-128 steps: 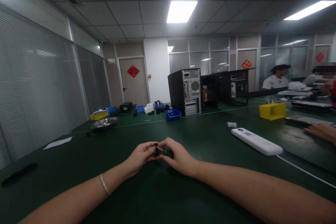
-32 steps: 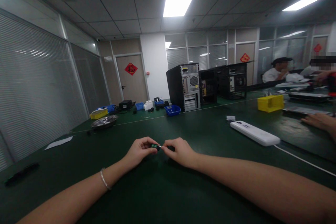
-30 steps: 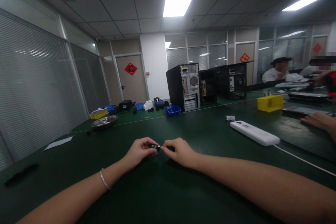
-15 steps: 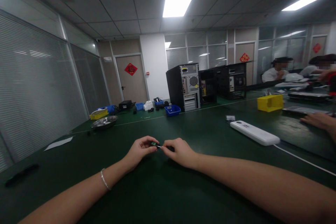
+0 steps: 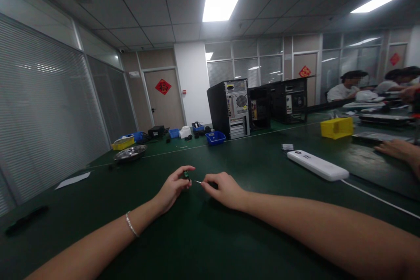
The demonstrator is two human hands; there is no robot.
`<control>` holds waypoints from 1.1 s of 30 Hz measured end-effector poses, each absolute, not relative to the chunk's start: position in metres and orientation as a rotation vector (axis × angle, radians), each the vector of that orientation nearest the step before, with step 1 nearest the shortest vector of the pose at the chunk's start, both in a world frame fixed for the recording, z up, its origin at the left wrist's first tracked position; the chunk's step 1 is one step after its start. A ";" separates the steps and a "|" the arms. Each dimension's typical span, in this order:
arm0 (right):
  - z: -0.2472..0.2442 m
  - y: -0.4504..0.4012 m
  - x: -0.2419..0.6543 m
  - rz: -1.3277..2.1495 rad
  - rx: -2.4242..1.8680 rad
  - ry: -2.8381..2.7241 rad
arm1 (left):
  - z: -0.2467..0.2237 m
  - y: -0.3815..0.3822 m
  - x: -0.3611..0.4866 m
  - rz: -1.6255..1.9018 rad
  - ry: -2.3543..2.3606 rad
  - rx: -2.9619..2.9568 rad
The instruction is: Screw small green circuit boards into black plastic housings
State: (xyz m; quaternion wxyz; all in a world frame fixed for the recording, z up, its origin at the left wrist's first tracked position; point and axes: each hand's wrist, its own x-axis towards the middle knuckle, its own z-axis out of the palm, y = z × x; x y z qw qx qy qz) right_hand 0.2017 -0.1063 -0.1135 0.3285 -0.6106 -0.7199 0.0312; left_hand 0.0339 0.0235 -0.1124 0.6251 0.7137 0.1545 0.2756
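Note:
Low over the dark green table [image 5: 216, 236], my left hand [image 5: 173, 187] is closed on a small green and black part [image 5: 186, 175], too small to name. Its index finger sticks out above the part. My right hand [image 5: 225, 190] faces it from the right, thumb and forefinger pinching a thin tool with a metal tip [image 5: 198, 182]. That tip points left and sits a short gap away from the green part. Most of the tool is hidden inside the fingers, so its kind does not show.
Ahead stand a blue tray [image 5: 215, 138] and a computer case [image 5: 236, 109]. On the right lie a white power strip [image 5: 316, 166], a yellow bin [image 5: 337, 128] and another person's hand [image 5: 397, 149]. Leftward are a metal dish [image 5: 130, 153], paper [image 5: 72, 180] and a dark object [image 5: 26, 220].
My left hand has drawn slightly left and turned the green part more upright, its index finger now raised. The metal tip, earlier at the part, is now apart from it.

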 end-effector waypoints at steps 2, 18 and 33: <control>-0.112 -0.107 0.201 0.088 -1.604 -1.887 | -0.112 0.024 0.034 0.624 0.379 1.703; -0.117 -0.104 0.203 0.092 -1.630 -1.811 | -0.116 0.029 0.032 0.641 0.316 1.789; -0.115 -0.105 0.204 0.152 -1.621 -1.865 | -0.103 0.015 0.028 0.676 0.278 2.115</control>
